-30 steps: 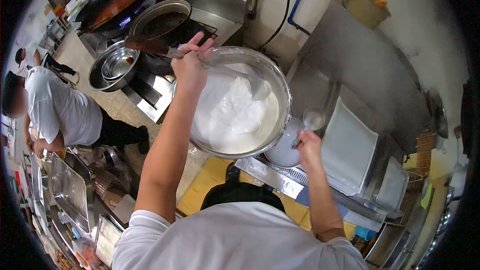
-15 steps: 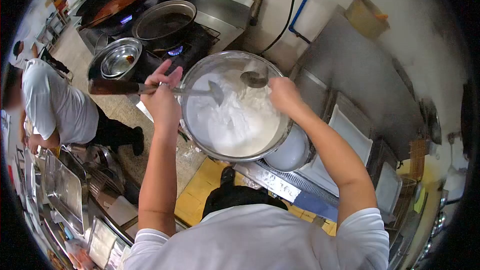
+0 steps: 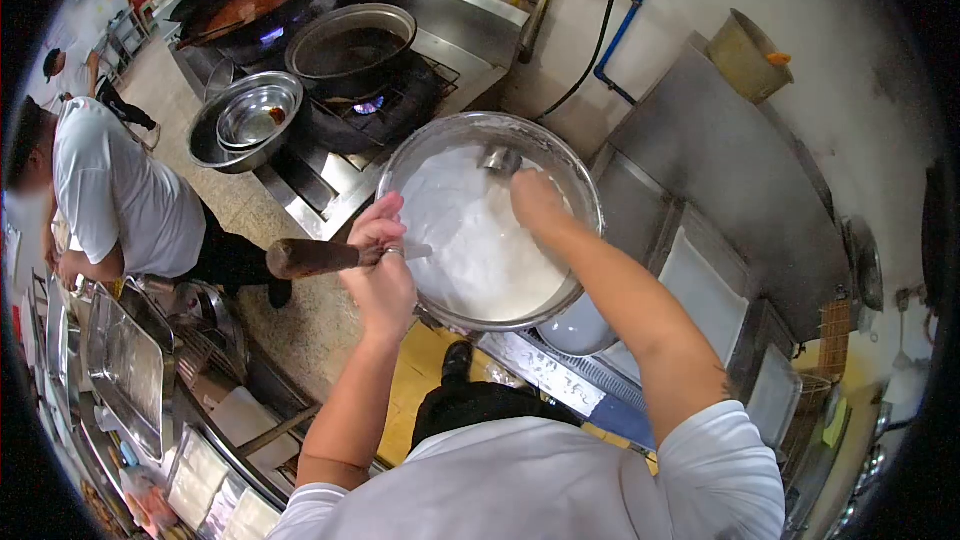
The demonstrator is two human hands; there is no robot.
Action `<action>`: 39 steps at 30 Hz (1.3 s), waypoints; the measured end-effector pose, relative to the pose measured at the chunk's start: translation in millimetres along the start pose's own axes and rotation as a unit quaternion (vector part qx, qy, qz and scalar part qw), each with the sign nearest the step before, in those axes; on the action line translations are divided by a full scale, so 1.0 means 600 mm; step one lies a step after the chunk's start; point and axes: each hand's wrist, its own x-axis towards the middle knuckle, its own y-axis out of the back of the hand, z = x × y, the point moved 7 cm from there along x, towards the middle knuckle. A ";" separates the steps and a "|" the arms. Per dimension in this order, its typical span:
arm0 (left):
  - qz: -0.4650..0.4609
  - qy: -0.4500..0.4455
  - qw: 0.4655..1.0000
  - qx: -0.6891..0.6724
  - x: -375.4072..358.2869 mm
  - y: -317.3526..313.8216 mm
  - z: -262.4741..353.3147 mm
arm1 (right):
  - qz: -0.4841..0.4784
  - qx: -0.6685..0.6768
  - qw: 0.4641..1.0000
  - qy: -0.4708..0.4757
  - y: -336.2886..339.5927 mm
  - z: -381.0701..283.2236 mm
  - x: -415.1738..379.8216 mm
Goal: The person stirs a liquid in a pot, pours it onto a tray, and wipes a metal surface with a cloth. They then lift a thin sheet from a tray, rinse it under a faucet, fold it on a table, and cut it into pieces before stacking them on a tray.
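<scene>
A wide, round steel basin [image 3: 598, 205] sits in front of the person, between the stove and the metal counter at the right, and a smooth white mixture [image 3: 485, 265] covers its bottom. The mixture looks soft and wet, probably thick enough to drag on a tool; the filled basin would likely be heavy, its rim slick where smeared, best taken at opposite sides of the rim. The long utensil with a brown wooden handle and metal shaft [image 3: 300, 258] looks stiff and is best gripped on the wood or upper shaft; its far end is hard to make out. The left hand [image 3: 380, 290] is at the basin's left edge, forearm rising from below, some fingers closed around the shaft while others stretch loosely away. The right hand [image 3: 540, 202] reaches over the right rim into the basin, elbow bent outward, fingers curled together and seemingly clamped on the handle of a small, round metal scoop [image 3: 503, 160], a light, rigid piece. A rounded white container [image 3: 580, 328] stands just beside the basin's lower right. Beyond lie a dark, wide pan [image 3: 350, 50] on the stove and nested steel bowls [image 3: 222, 135]; a co-worker in a white shirt [image 3: 130, 190] bends at the left.
</scene>
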 end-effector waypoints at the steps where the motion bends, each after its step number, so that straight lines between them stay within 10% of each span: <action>1: 0.000 0.012 1.000 -0.007 -0.005 0.000 -0.004 | 0.020 0.021 1.000 -0.006 -0.008 -0.005 -0.005; 11: -0.009 0.000 0.998 0.069 -0.030 -0.001 -0.022 | -0.139 0.217 0.954 -0.150 -0.039 -0.009 -0.034; 24: -0.050 -0.067 0.947 0.309 -0.090 0.054 -0.023 | -0.143 0.329 0.931 -0.067 0.152 0.043 -0.193; 29: -0.071 0.074 0.974 0.202 -0.216 0.072 -0.018 | -0.138 0.399 0.902 -0.092 0.225 0.097 -0.279; 39: -0.352 0.133 0.924 0.058 -0.393 -0.264 0.032 | -0.086 0.475 0.859 -0.170 0.167 0.349 -0.498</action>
